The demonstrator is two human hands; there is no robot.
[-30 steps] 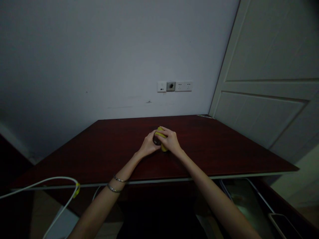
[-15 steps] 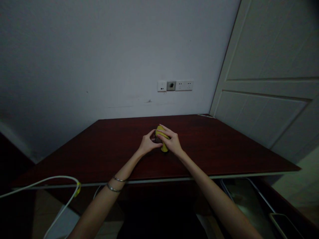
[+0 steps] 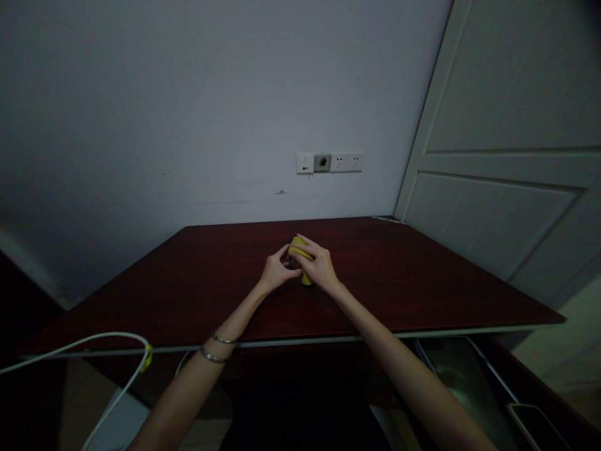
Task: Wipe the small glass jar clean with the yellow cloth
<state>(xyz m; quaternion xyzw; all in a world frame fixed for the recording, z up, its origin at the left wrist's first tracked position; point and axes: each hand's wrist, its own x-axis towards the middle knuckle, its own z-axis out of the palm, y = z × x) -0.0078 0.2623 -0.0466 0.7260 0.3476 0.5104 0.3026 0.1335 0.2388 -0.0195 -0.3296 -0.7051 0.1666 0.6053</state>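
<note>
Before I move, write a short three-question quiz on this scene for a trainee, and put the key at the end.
1. Which colour shows on the object in the person's right hand?
A) Blue
B) Yellow
C) Orange

2. True or false: the sockets are on the wall, higher than the tabletop.

3. Fill in the number: the person's left forearm wears ___ bracelets.

Key:
1. B
2. True
3. Two

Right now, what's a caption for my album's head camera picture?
Two hands' fingers around a yellow object at a dark red tabletop.
</note>
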